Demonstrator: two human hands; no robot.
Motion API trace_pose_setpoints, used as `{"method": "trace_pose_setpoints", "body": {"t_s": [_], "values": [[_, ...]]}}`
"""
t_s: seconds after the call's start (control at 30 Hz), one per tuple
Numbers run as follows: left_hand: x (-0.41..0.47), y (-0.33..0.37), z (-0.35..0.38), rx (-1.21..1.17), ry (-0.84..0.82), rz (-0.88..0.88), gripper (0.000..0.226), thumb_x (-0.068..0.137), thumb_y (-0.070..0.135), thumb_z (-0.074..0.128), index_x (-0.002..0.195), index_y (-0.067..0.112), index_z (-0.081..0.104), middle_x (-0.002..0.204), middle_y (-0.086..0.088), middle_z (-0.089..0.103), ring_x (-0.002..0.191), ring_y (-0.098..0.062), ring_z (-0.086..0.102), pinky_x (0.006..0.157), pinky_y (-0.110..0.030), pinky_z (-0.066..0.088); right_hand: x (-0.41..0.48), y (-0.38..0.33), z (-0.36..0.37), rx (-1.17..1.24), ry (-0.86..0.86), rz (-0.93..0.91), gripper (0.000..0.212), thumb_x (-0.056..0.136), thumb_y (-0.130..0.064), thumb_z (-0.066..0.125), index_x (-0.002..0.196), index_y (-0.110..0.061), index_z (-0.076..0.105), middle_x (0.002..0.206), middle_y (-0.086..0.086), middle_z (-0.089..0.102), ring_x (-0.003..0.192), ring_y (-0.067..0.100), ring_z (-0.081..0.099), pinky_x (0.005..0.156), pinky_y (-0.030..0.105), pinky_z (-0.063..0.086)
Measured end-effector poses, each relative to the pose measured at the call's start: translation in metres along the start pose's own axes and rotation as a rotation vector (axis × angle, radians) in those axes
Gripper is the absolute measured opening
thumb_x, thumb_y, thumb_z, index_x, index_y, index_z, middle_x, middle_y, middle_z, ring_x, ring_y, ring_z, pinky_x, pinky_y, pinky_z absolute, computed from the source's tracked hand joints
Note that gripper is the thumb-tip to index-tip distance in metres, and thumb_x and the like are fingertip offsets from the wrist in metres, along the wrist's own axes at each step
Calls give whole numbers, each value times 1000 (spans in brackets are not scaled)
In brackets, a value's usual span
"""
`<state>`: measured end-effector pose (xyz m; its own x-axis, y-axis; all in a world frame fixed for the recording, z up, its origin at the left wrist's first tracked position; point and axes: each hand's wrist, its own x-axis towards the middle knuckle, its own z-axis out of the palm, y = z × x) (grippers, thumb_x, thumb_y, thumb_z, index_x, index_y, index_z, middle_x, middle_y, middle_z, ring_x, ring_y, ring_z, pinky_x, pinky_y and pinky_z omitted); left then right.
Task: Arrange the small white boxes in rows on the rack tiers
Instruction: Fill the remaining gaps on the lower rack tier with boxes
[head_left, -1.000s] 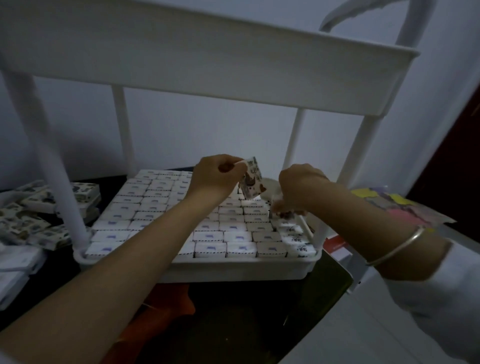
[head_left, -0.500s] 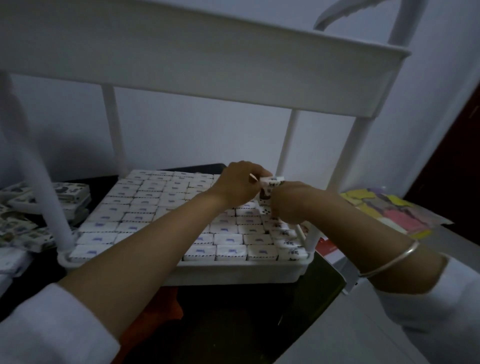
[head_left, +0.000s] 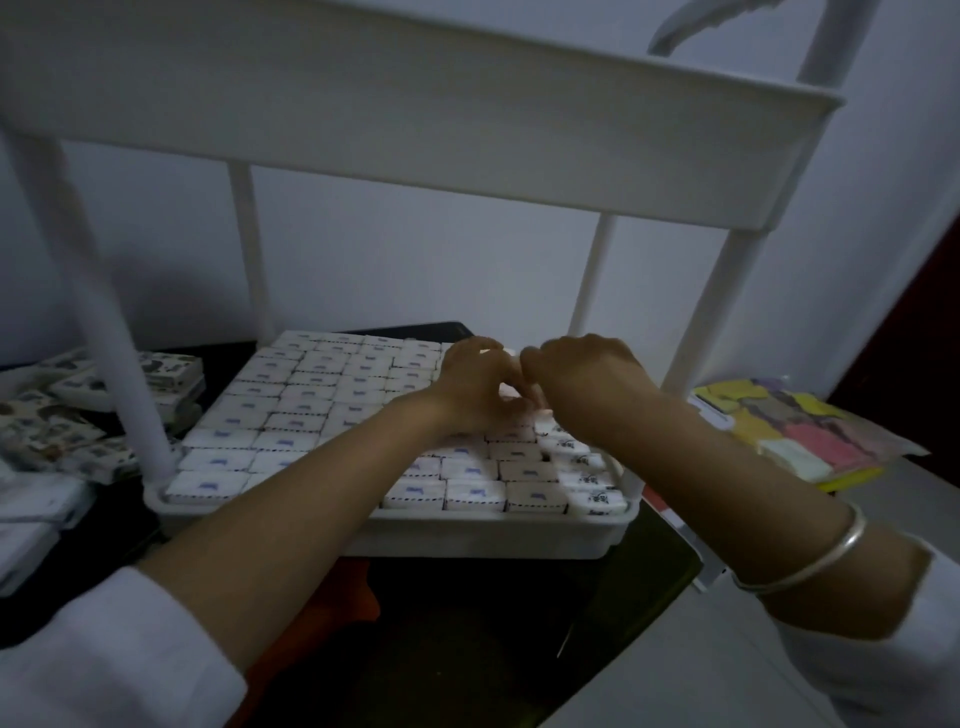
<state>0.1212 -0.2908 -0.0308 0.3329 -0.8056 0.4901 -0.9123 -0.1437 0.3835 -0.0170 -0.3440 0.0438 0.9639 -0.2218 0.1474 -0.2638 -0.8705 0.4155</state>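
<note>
Boxes (head_left: 311, 410) lie long-axis crosswise on tier (head_left: 493, 538); left hand (head_left: 470, 389), right hand (head_left: 582, 379) curled, grip contents unclear.

White rack (head_left: 722, 312) seen from the front and above. The lower tier (head_left: 467, 538), a shallow rimmed tray, carries small white boxes (head_left: 306, 400) lying flat in close rows, edge to edge; most bear a blue mark, the rightmost column dark print. Of the upper tier (head_left: 415, 114) only the front wall shows. The rack stands on a dark surface (head_left: 493, 649); patterned packs (head_left: 166, 369) lie stacked at its left, a multicoloured packet (head_left: 795, 431) lies at its right
</note>
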Motion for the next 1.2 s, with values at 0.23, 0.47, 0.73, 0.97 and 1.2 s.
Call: {"method": "trace_pose_setpoints", "body": {"t_s": [0.23,0.47,0.73,0.97,1.2], "values": [[-83,-8,-60,135,-28,-214,25,88,22,57,105,34,72,125,7,63,122,-19,47,107,-39,35,6,-47,3,308,440,-59,44,83,1,51,121,-21,58,116,-1,62,99,22,61,66,30,42],[-215,-9,-143,176,220,-500,23,89,10,58,83,29,69,86,16,66,79,-1,57,70,-16,40,27,-147,-7,654,559,-340,31,78,-15,44,93,-23,70,91,-1,66,82,25,64,57,38,51],[-303,-22,-192,648,334,-769,13,84,25,67,96,23,72,92,4,67,88,-22,60,74,-38,49,30,-266,-27,643,518,-637,25,80,-7,58,103,-13,64,99,8,63,82,31,62,56,35,45],[-305,-26,-190,925,70,-934,44,84,61,54,114,30,65,112,4,61,112,-23,44,89,-36,28,86,-323,-19,73,300,-366,37,101,-17,37,135,-4,37,127,19,54,116,33,51,89,39,43],[-303,-31,-190,990,-4,-956,48,87,57,54,124,27,58,123,2,52,122,-23,35,99,-36,28,97,-325,-22,12,188,-354,30,98,-16,47,127,-6,44,110,7,66,97,23,64,54,29,33]]}}
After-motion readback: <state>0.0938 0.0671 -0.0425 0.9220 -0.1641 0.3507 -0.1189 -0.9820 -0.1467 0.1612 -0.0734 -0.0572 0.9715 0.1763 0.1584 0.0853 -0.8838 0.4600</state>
